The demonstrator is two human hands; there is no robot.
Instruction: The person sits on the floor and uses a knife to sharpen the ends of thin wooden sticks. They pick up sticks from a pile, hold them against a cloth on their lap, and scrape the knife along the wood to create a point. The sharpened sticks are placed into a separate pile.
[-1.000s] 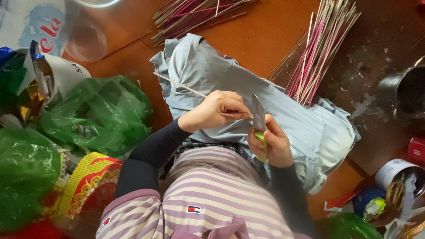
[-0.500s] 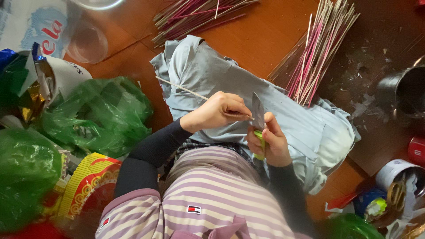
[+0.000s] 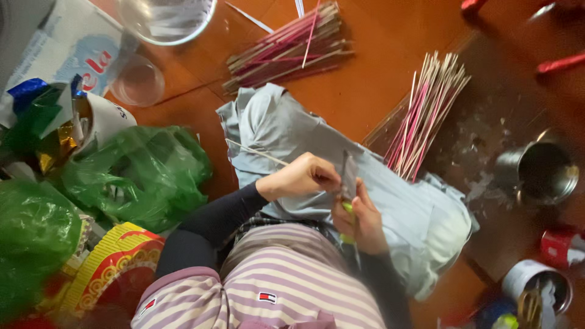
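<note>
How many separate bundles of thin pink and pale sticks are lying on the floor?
2. One bundle of sticks lies at the top centre, beyond the grey cloth; the other bundle fans out right of it. More may lie out of view.

Head-worn camera, looking steeply down over the wearer's own chest and lap.

One view only, so nothing is shared with another. The striped top fills the 6 o'clock edge, very near the lens; the left hand and right hand meet close to centre at arm's reach. The wooden floor runs away toward 12 o'clock, with a stick bundle at 12, a metal pot at 3 and green bags at 9.
</note>
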